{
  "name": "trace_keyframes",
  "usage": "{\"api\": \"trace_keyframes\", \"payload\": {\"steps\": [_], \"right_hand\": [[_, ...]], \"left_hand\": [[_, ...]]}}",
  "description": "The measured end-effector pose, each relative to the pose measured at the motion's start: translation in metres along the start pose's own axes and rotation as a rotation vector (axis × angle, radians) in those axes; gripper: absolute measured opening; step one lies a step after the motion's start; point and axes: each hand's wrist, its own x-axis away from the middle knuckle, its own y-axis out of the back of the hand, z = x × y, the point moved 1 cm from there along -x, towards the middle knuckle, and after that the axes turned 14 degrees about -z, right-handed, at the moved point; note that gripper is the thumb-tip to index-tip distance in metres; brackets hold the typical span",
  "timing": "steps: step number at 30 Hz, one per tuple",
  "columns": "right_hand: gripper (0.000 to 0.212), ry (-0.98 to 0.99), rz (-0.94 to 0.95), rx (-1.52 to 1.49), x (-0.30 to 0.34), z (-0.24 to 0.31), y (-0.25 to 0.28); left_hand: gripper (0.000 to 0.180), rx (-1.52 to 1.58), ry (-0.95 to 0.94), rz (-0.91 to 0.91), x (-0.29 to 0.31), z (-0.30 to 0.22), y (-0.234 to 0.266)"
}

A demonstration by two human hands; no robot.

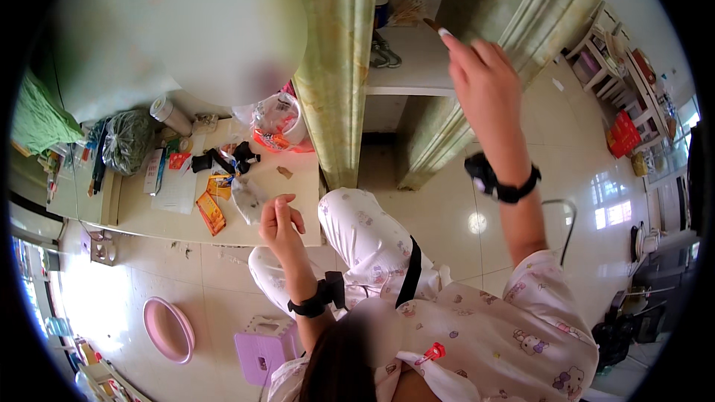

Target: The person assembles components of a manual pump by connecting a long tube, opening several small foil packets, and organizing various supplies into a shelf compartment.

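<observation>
Brown piece (431,24), shelf (417,78) between 2 green posts (333,67)

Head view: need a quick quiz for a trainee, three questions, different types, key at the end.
1. Pick one: which hand is nearer the white shelf in the picture?
A) left
B) right
C) both equally

2. True or false: both wrists wear a black strap.

3. Fill in: in the picture, the pink basin stands on the floor to the ____ of the purple stool.

Key:
1. B, the right hand.
2. True.
3. left
</observation>
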Motion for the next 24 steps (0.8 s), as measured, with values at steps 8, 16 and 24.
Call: {"api": "trace_keyframes", "payload": {"steps": [8, 16, 24], "right_hand": [[0.013, 0.342, 0.667, 0.545, 0.014, -0.016, -0.070], [0.007, 0.273, 0.643, 0.490, 0.029, -0.018, -0.061], [0.007, -0.134, 0.503, -0.160, 0.035, -0.010, -0.065]], "left_hand": [[0.031, 0.139, 0.054, -0.006, 0.015, 0.009, 0.010], [0.030, 0.076, 0.047, -0.026, 0.017, 0.013, 0.015], [0.021, 0.067, -0.422, 0.714, 0.022, -0.108, -0.185]]}}
